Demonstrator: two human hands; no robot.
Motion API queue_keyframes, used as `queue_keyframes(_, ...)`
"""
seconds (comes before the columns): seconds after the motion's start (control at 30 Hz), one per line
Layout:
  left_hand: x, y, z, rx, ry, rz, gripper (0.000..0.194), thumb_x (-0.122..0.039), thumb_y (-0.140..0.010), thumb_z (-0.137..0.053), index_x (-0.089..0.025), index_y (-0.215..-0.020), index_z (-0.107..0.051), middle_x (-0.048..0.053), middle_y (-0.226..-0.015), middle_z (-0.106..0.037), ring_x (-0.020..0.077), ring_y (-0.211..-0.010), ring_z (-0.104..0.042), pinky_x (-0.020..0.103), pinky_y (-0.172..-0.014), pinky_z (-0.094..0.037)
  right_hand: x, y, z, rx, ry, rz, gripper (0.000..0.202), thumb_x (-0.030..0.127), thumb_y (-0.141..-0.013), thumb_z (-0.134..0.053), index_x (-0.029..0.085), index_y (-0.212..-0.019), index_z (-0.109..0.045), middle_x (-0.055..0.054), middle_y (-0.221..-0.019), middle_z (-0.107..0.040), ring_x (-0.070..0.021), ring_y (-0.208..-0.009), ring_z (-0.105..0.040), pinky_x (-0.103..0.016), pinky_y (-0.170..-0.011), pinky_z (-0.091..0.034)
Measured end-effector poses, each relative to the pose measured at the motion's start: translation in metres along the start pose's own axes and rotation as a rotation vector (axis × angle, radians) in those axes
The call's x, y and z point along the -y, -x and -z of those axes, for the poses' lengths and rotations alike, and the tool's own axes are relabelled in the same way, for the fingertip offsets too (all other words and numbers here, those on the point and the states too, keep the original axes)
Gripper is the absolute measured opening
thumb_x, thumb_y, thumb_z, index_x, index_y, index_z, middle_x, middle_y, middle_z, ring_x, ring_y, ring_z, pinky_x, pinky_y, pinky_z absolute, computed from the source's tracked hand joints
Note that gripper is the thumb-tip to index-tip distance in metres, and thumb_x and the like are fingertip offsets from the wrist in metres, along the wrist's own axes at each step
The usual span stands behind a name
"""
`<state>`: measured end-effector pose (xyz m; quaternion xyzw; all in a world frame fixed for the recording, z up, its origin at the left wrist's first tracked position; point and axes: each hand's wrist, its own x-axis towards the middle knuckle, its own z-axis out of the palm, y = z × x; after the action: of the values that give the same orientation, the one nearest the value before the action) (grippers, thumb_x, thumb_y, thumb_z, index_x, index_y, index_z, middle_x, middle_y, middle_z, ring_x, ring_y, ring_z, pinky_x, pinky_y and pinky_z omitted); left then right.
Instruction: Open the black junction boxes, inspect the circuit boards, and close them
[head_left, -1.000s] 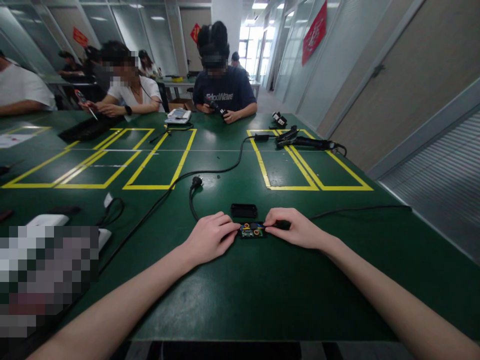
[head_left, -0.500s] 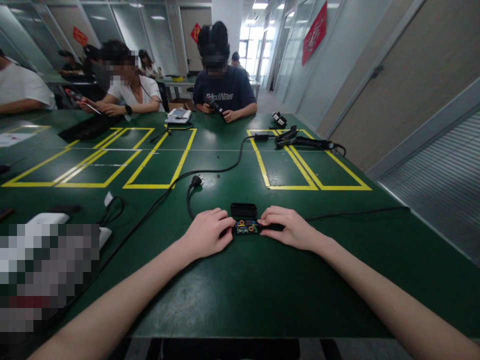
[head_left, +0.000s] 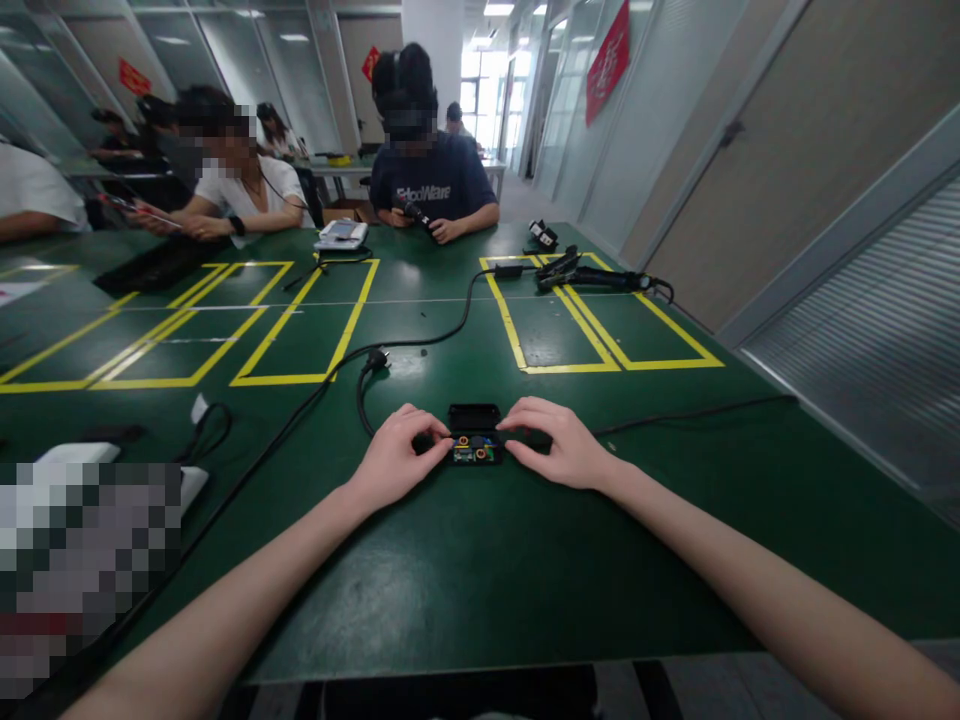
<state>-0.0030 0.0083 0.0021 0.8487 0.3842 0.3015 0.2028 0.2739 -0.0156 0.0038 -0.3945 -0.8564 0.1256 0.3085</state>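
Observation:
A small opened power adapter (head_left: pixel 477 461) lies on the green table, its black case showing a circuit board (head_left: pixel 472 449) with two copper-coloured ring coils. Just behind it is the black cover (head_left: pixel 474 417), hollow side up. Thumb and fingers of my left hand (head_left: pixel 399 452) pinch the adapter's left end. At the right end, the fingertips of my right hand (head_left: pixel 559 443) close on the case from behind and in front, with thumb and forefinger a little apart. The fingers partly hide both ends of the case.
A black cable with a plug (head_left: pixel 377 361) crosses the table (head_left: pixel 420 590). Farther off lie a black hair-styler-like tool (head_left: pixel 592 277) and a white device (head_left: pixel 342 235). A blurred-out item (head_left: pixel 90 570) is at left. Several people sit beyond, one holding a black object (head_left: pixel 420 217).
The view has shifted slightly, so everything appears farther left. My left thumb has straightened along the adapter's left end, and my right fingers have shifted a little at its right end.

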Motion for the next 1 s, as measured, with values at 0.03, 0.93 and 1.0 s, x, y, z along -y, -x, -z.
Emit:
queue_keyframes(0.03,0.0,-0.001,0.0,0.0,0.016,0.019,0.009,-0.029,-0.093,-0.065,-0.021,-0.093,-0.07,0.003,-0.085,-0.07,0.0219,-0.088,-0.06,0.035,-0.081,-0.049,-0.002,-0.001,-0.002,-0.027,0.04,-0.078,0.021,0.032,-0.097,-0.062,0.02,-0.112,-0.071,-0.009,-0.101,-0.069,-0.0234,-0.092,-0.066,-0.039,-0.083,-0.054)
queue_keyframes(0.93,-0.009,0.0,-0.004,-0.053,0.019,0.185,0.007,-0.028,-0.086,-0.073,-0.022,-0.086,-0.072,0.001,-0.084,-0.074,0.0221,-0.085,-0.065,0.036,-0.078,-0.047,0.005,-0.009,-0.016,-0.109,-0.608,-0.441,0.023,0.029,-0.081,-0.073,0.019,-0.102,-0.075,-0.005,-0.093,-0.078,-0.0211,-0.086,-0.076,-0.039,-0.087,-0.064)
queue_keyframes(1.0,-0.009,0.001,-0.004,-0.058,0.021,0.186,0.007,-0.029,-0.086,-0.073,-0.021,-0.086,-0.072,0.001,-0.083,-0.073,0.0215,-0.083,-0.065,0.035,-0.077,-0.048,0.005,-0.009,-0.015,-0.089,-0.609,-0.423,0.021,0.029,-0.081,-0.073,0.019,-0.1,-0.076,-0.006,-0.095,-0.079,-0.021,-0.088,-0.076,-0.04,-0.09,-0.063)
